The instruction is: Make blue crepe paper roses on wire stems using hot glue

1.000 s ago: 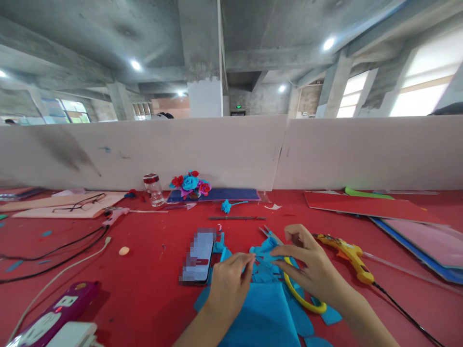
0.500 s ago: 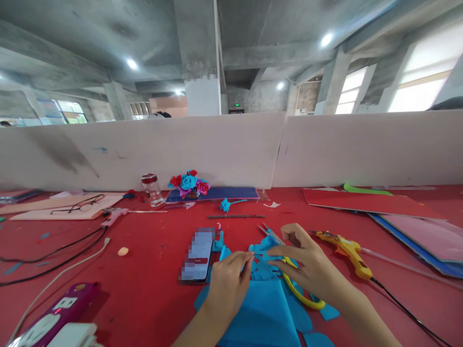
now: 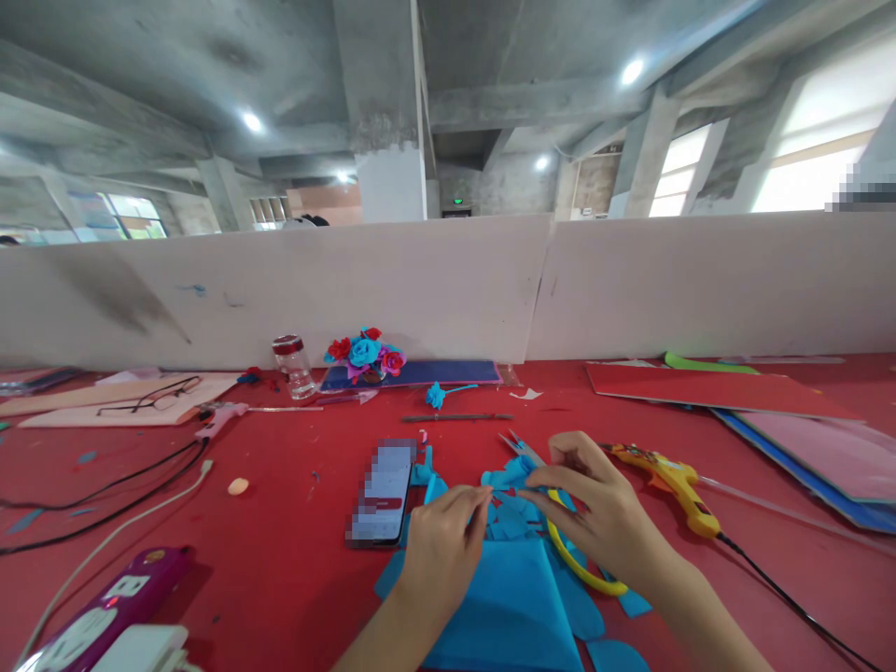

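Observation:
My left hand [image 3: 441,546] is curled, its fingertips pinched over a pile of small blue paper pieces [image 3: 510,509]. My right hand [image 3: 600,509] reaches in from the right with fingertips pressed together on a thin stick or strip above the same pile. A large blue paper sheet [image 3: 508,611] lies under both wrists. Yellow-handled scissors [image 3: 560,532] lie partly under my right hand. What the left fingers hold is too small to name.
A phone [image 3: 383,492] lies left of the pile, a yellow glue gun [image 3: 668,481] with a black cord to the right. Paper flowers [image 3: 365,354], a glass jar [image 3: 293,366], glasses [image 3: 155,394], cables, a power strip [image 3: 105,611] and coloured sheets [image 3: 714,392] sit on the red table [image 3: 280,560].
Both hands stay over the blue pieces; my right fingertips have lifted slightly and closed toward the left hand. The view shifted slightly.

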`<state>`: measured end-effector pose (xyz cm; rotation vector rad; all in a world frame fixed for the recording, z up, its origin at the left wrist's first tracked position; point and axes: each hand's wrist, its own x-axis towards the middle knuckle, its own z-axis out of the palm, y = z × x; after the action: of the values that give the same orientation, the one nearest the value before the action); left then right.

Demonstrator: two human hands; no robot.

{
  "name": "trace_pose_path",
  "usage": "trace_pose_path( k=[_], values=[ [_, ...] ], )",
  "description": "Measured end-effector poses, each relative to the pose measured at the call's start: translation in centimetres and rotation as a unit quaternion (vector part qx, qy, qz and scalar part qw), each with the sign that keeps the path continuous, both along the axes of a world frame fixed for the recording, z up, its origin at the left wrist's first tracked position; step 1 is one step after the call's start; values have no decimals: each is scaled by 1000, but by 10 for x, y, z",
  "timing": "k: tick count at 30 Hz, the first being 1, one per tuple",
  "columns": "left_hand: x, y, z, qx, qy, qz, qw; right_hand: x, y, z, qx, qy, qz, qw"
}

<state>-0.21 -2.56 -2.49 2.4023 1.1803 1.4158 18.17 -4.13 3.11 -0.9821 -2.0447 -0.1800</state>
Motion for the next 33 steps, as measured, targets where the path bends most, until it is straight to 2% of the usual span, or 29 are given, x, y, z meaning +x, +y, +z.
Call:
trace_pose_path(
  k=[6, 15, 33],
  values=[
    [0, 0, -1, 2, 10, 11, 1000, -2, -1, 1, -25, 2, 3, 1000],
    [0, 1, 0, 4, 14, 8, 1000, -3, 1, -6, 15, 30, -9, 999],
    [0, -1, -1, 1, 25, 9, 1000, -6, 1, -8, 13, 35, -14, 999]
  ],
)
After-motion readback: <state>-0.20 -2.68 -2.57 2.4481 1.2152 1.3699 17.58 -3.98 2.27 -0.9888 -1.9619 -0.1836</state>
